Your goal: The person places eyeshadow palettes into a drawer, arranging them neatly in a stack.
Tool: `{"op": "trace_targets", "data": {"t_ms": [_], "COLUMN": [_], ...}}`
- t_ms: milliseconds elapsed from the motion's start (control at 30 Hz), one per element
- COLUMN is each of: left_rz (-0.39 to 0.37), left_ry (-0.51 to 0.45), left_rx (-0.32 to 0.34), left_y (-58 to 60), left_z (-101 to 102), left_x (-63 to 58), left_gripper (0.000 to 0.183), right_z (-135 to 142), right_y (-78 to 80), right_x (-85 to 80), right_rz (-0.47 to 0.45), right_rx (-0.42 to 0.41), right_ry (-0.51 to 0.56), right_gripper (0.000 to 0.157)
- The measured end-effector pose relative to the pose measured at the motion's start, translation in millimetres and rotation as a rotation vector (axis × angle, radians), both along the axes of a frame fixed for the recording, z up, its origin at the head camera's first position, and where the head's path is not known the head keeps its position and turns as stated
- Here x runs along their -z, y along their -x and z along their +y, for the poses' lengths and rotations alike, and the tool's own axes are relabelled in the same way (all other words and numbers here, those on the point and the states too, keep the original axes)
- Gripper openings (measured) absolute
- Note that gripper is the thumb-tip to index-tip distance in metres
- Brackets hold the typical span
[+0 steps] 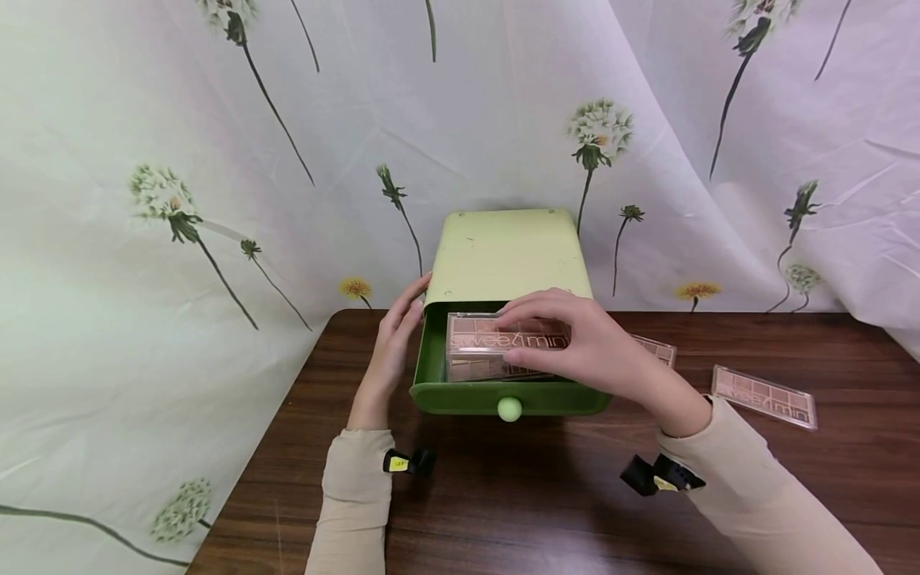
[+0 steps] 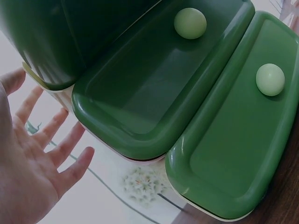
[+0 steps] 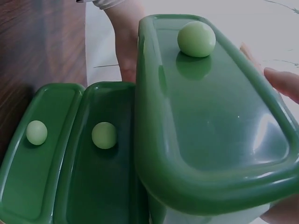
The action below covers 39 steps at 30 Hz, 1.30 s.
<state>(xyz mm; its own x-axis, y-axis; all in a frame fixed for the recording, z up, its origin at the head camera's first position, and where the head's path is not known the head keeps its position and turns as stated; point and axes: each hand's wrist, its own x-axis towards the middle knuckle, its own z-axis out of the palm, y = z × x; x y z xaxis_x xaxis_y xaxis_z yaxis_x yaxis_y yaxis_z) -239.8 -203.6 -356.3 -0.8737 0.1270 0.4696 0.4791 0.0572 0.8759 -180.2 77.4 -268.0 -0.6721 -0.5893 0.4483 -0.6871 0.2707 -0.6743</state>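
A small chest of drawers with a pale yellow-green top [image 1: 510,255] stands against the curtain, its green top drawer [image 1: 460,398] pulled out. Clear-cased eyeshadow palettes lie in that drawer. My right hand [image 1: 596,343] reaches over it and grips the uppermost eyeshadow palette [image 1: 477,342], thumb on the near edge and fingers on the far side. Another palette [image 1: 470,370] shows just beneath. Against the chest's left side rests my left hand [image 1: 391,347], fingers extended; in the left wrist view its spread fingers [image 2: 70,168] are beside the casing. The right wrist view shows mainly drawer fronts, with the right fingers partly hidden.
Two further palettes lie on the dark wooden table [image 1: 287,479] right of the chest: one palette [image 1: 765,397] in full view, one [image 1: 656,349] partly behind my right hand. Two lower drawers [image 2: 233,126] with round knobs are closed. A dandelion-print curtain [image 1: 467,120] hangs behind.
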Motion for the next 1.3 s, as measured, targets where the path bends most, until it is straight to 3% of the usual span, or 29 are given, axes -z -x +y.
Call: {"op": "trace_targets", "data": {"t_ms": [433, 833, 1300], "left_rz": [-0.007, -0.013, -0.007], "left_ry": [-0.001, -0.006, -0.003], "left_rx": [0.004, 0.014, 0.012], "left_y": [-0.5, 0.0, -0.3], "left_z": [0, -1, -1], "left_x": [0.2, 2.4, 0.7], "left_gripper": [0.045, 0.046, 0.045], "right_z": [-9, -14, -15], "right_y": [14.4, 15.2, 27.4], "right_x": [-0.4, 4.1, 9.7], "right_rz": [-0.039, -0.098, -0.1], "right_rx": [-0.061, -0.021, -0.037], "right_ry": [-0.129, -0.273, -0.314], "right_gripper": [0.027, 0.029, 0.035]}}
